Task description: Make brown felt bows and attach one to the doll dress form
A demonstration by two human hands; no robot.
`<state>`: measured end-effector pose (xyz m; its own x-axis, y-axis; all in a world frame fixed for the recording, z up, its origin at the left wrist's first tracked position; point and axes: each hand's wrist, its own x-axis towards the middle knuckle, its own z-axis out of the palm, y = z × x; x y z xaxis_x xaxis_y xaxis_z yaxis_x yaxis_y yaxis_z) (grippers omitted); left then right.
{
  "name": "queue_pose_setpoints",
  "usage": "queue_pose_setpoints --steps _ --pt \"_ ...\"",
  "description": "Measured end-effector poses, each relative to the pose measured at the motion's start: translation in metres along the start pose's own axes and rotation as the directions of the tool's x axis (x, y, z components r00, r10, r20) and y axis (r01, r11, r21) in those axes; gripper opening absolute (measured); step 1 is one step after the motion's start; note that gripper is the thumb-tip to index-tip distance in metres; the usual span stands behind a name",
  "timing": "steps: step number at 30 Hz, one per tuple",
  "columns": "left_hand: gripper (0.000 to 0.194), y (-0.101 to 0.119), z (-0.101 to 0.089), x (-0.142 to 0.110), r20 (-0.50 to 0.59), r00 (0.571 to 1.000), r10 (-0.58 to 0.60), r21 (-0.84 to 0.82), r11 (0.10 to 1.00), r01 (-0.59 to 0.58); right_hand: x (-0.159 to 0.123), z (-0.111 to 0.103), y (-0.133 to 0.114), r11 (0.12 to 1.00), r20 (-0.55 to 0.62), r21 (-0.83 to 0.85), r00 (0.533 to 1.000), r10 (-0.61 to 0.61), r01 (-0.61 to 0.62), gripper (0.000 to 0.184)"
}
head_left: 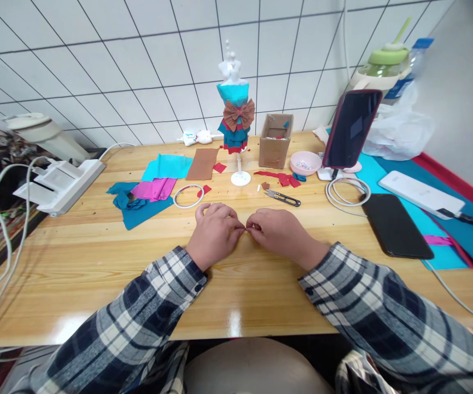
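My left hand [215, 232] and my right hand [279, 232] meet over the middle of the wooden table [138, 295]. Thumb and forefinger are pinched on each, the fingertips almost touching. Whatever they hold, if anything, is too small to make out. Beyond them stands a small white dress form [231, 70] in a turquoise, teal and red dress [234, 131] with a brown bow [239, 114]. Thread snips [283, 197] lie just past my right hand. A white ring [177, 204] lies beyond my left hand, near red scraps [206, 190].
Brown [203, 164], turquoise [166, 166] and pink pieces [154, 189] lie at the back left. A cardboard box [274, 150], a pink bowl [305, 163] and a propped phone [353, 128] stand at the back right. A black phone [398, 225], power bank [420, 194] and cables lie right.
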<state>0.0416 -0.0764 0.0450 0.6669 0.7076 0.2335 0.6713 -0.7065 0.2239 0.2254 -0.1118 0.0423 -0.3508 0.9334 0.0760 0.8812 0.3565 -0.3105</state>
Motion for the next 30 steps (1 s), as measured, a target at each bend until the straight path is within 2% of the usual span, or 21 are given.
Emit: queue_pose_setpoints --steps 5,8,14,22,30 --pt "0.016 0.0006 -0.0010 0.0002 0.012 1.000 -0.002 -0.008 1.000 0.002 -0.0013 0.0007 -0.0034 0.999 -0.046 0.049 0.999 0.026 -0.024 0.022" --pt "0.017 -0.0002 -0.0006 -0.0001 -0.001 1.000 0.009 -0.012 1.000 -0.009 -0.0017 0.0024 -0.0041 0.998 -0.083 0.061 0.996 0.030 -0.025 0.026" --pt "0.018 -0.0007 0.0006 0.0005 0.000 1.000 0.011 0.005 1.000 -0.011 0.0003 0.0047 -0.0007 1.000 -0.007 0.012 1.000 0.024 -0.024 0.029" --pt "0.019 -0.0062 0.0015 0.0019 -0.001 1.000 0.020 -0.034 0.999 -0.020 -0.0006 -0.0022 0.0016 1.000 -0.016 -0.024 1.000 0.009 -0.009 0.028" --pt "0.019 -0.0077 -0.0003 0.0010 0.023 0.998 0.060 -0.138 0.989 -0.056 -0.0014 0.0004 0.0015 0.999 -0.005 -0.022 0.999 -0.038 0.037 0.029"
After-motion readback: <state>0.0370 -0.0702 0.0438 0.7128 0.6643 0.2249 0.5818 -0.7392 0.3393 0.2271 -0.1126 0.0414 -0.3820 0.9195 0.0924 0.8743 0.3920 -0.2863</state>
